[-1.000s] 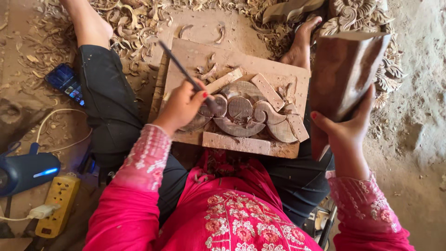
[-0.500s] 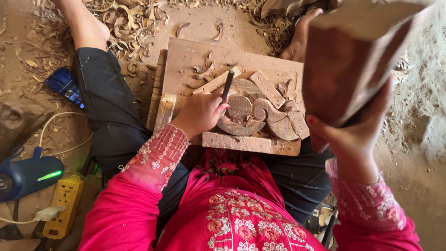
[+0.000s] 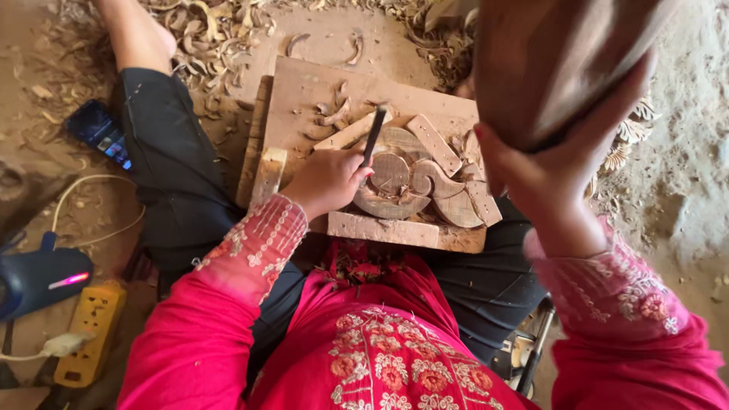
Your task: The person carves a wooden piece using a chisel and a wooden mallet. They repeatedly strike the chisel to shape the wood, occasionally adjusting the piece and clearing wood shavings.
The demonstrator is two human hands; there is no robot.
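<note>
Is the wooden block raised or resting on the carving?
Raised: the right hand holds the block up near the camera, above the carving.

1. A phone (image 3: pixel 100 134) with a lit screen lies on the dirt floor (image 3: pixel 683 190), left of the person's leg.
2. A yellow power strip (image 3: pixel 93 332) sits at lower left, with a white plug (image 3: pixel 64 345) pushed into it.
3. A dark blue device (image 3: pixel 38 277) with a glowing pink light lies just above the strip.
4. Curled wood shavings (image 3: pixel 205 38) are heaped along the top.
</note>
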